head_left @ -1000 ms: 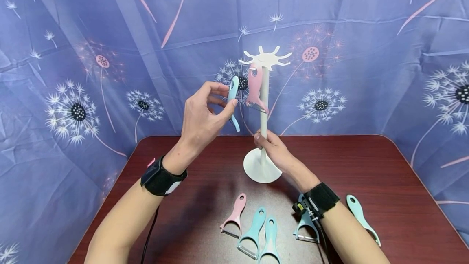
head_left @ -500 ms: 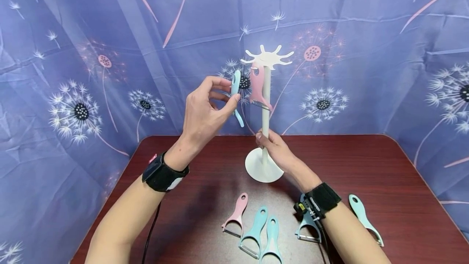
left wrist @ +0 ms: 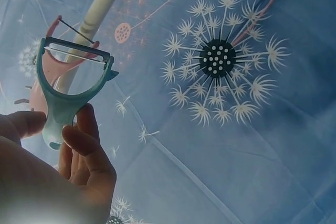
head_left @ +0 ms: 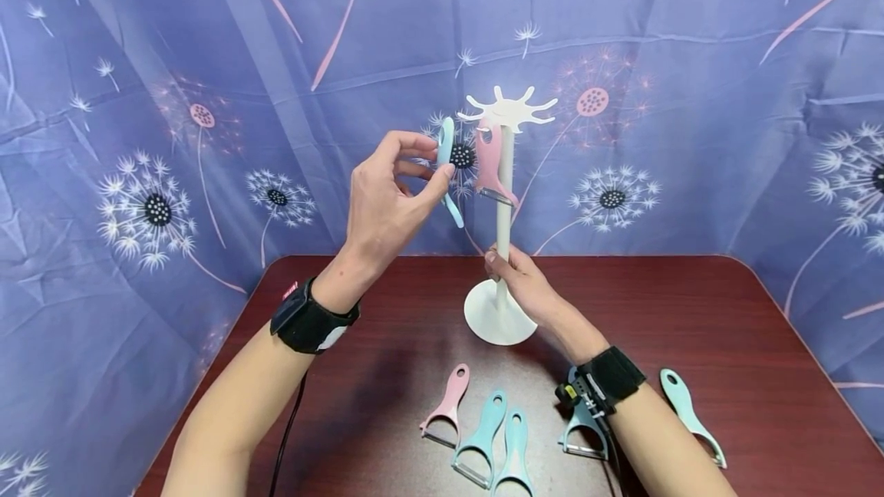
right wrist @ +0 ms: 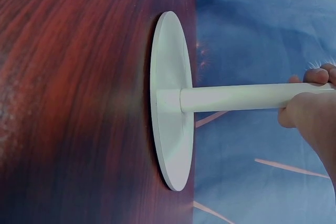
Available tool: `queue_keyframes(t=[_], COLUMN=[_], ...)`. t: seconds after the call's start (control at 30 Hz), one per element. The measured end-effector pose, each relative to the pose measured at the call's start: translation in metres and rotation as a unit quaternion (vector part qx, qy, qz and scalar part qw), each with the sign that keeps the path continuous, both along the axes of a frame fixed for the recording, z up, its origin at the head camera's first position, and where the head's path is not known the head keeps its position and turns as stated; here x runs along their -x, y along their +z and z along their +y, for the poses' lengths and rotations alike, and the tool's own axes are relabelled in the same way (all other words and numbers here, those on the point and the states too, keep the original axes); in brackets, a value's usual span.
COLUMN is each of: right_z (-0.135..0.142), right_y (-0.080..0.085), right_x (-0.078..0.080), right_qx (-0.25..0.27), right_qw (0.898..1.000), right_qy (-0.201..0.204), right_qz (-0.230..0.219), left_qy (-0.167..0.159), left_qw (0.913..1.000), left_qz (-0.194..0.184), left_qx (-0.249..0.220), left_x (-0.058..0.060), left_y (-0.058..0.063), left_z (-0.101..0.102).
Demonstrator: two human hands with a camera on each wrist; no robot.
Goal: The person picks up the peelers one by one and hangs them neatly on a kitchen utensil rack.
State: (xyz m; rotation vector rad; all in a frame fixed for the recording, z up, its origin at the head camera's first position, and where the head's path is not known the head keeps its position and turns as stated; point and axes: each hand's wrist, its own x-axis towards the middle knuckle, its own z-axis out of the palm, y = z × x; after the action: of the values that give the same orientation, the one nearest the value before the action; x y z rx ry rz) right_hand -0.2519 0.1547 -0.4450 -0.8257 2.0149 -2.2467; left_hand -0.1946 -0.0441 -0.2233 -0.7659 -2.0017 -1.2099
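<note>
My left hand (head_left: 390, 194) pinches a light blue peeler (head_left: 445, 144) by its handle, between thumb and fingers. In the head view its handle hole is at the top and its blade end points down. The left wrist view shows the Y-shaped head and metal blade of this peeler (left wrist: 65, 98). Just right of it, a pink peeler (head_left: 488, 163) hangs by its hole from one arm of a white stand (head_left: 507, 110) with several short prongs. My right hand (head_left: 521, 282) grips the stand's post low down, above its round base (right wrist: 173, 103).
On the dark red table (head_left: 387, 397) lie a pink peeler (head_left: 452, 397), two blue-green peelers (head_left: 490, 416) side by side, and a mint peeler (head_left: 684, 405) at the right. Another blue peeler (head_left: 583, 424) is partly hidden under my right wrist. A patterned curtain (head_left: 311, 21) hangs behind.
My left hand has lifted the light blue peeler slightly, up towards the level of the stand's prongs. My right hand keeps its grip on the post.
</note>
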Motion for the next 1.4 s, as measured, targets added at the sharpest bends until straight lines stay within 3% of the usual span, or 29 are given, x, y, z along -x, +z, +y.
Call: queue_keyframes(t=[0.63,1.0,1.4], right_z=[0.001,-0.002,0.001], right_y=[-0.001,-0.003,-0.003], right_x=[0.001,0.001,0.001], right_qx=[0.012,0.005,0.016], right_qw=[1.000,1.000,1.000], right_qy=[0.006,-0.007,0.004], right_qz=[0.001,0.001,0.001], left_qy=[-0.001,-0.018,-0.037], left_qw=[0.9998,0.9997,0.9993], left_qz=[0.018,0.018,0.001], left_qx=[-0.008,-0.006,-0.008], left_x=[0.004,0.008,0.013], left_y=[0.012,0.012,0.009], left_z=[0.009,0.015,0.021])
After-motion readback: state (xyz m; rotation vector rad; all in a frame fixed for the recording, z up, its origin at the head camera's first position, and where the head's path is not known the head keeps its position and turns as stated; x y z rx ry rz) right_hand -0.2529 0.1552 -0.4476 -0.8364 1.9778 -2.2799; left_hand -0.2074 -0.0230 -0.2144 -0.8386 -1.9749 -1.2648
